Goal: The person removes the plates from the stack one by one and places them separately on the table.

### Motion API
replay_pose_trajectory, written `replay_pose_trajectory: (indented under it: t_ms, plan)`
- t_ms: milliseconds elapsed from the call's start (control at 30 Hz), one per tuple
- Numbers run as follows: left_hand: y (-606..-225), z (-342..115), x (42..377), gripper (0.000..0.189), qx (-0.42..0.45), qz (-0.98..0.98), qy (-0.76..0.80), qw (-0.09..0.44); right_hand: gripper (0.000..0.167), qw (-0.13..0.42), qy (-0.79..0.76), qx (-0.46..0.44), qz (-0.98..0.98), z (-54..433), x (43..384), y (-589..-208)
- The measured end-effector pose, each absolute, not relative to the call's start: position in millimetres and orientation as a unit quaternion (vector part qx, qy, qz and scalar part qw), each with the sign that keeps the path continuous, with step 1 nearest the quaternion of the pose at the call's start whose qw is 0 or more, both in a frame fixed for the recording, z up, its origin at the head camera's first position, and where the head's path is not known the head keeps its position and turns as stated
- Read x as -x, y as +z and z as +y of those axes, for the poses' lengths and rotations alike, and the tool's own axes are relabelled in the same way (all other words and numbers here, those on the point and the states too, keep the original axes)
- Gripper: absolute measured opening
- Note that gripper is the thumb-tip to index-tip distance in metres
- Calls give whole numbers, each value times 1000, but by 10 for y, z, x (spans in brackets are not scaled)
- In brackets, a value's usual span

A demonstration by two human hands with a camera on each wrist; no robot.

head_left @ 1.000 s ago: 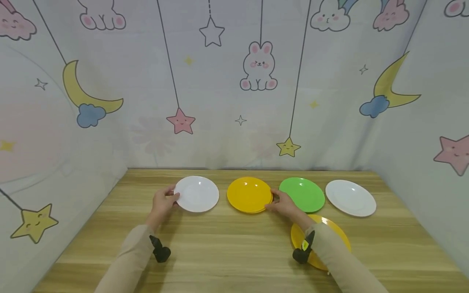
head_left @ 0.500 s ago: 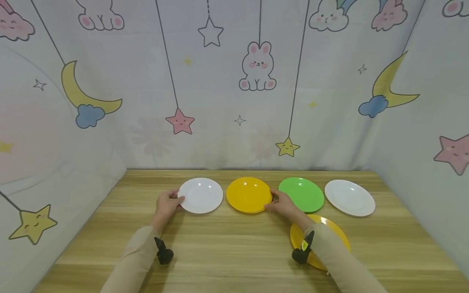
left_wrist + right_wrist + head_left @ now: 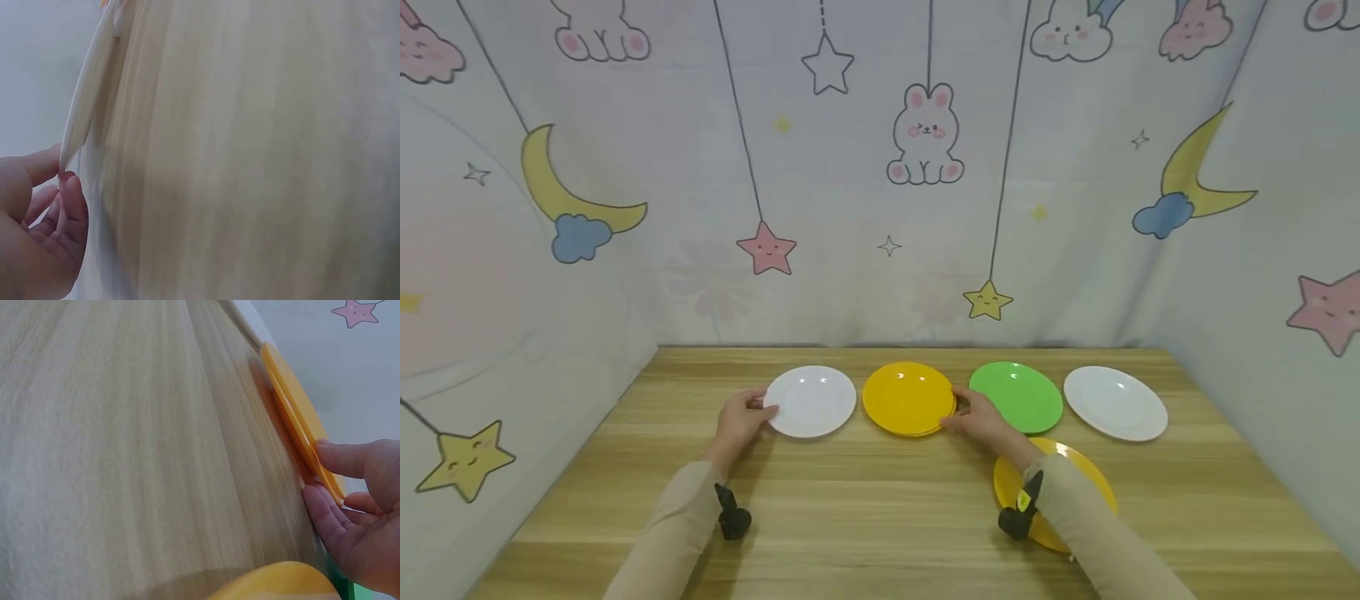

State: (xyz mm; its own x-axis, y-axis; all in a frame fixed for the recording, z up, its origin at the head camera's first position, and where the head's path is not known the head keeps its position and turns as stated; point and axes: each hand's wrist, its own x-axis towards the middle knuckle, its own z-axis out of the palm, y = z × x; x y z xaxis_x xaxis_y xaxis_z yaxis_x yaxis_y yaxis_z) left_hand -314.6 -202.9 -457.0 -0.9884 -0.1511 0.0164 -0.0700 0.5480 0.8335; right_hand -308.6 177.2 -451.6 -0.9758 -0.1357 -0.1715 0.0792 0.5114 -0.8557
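Note:
My left hand (image 3: 741, 425) pinches the left rim of a white plate (image 3: 811, 402), thumb on top and fingers beneath, as the left wrist view shows with the plate's edge (image 3: 84, 94). To its right, a stack of yellow plates (image 3: 908, 398) stands near the back of the table. My right hand (image 3: 985, 423) grips the stack's right rim. In the right wrist view the thumb lies over the yellow rim (image 3: 300, 409) and the fingers curl under it, close to the wood.
A green plate (image 3: 1017, 397) lies right of the yellow stack, and another white plate (image 3: 1116, 404) beyond it. A single yellow plate (image 3: 1093, 477) sits nearer, partly hidden under my right forearm. The wooden table (image 3: 865, 517) ends at a printed cloth wall (image 3: 835, 317).
My left hand has brought the white plate a little to the right, nearer the yellow stack, and then held it there. My right hand stays at the yellow plates.

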Motion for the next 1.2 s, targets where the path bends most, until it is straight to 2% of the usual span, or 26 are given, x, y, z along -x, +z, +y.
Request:
replay_pose_trajectory:
  t_ms: [433,733,833,1000,1200]
  plan:
    - [-4614,-2078,3128,39,-23,-910,-409,56,69,108,-492,21,864,1755,3082,-4505]
    - [-4409,-2082,3116,46,-34,-919,-393,15,70,108,-499,24,860,1780,3091,-4517]
    - [-4282,-2074,3145,48,-30,-920,-391,19,70,107,-499,22,860,1782,3089,-4509]
    - [-4133,-1982,3228,51,-9,-924,-380,26,69,108,-497,20,861,1774,3088,-4498]
    - [-4161,-1662,3308,54,12,-908,-418,7,69,107,-495,20,862,1767,3094,-4510]
